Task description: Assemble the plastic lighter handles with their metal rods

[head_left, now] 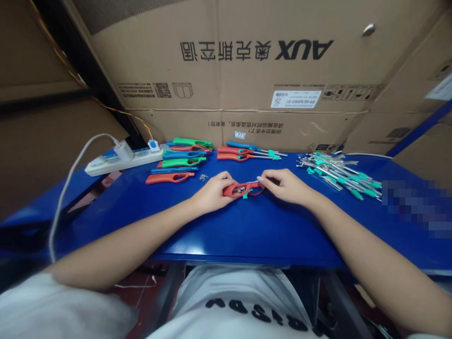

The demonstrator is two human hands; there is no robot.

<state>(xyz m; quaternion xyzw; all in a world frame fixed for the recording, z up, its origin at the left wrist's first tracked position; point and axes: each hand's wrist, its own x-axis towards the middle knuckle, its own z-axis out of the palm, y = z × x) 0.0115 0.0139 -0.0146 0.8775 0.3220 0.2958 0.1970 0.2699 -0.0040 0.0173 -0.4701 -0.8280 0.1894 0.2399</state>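
My left hand [216, 192] is closed around the rear end of a red lighter handle [229, 190], held just above the blue table. The handle's side is open, showing small metallic parts inside, and a green trigger [246, 195] sticks out below. At the handle's front end, my right hand [284, 185] has thumb and forefinger pinched together. A thin pale strip, perhaps a wire [252, 182], runs along the top edge toward those fingertips. What exactly they grip is too small to make out. Left of my left hand lies a small pile of screws [204, 177].
Red, green and blue handle shells [171, 178] lie in a stack at the left. Lighters with metal rods [247, 153] lie at the back. Rods with green pieces [339, 174] are heaped right. A power strip [123, 160] and cardboard [226, 70] border the blue table [219, 235].
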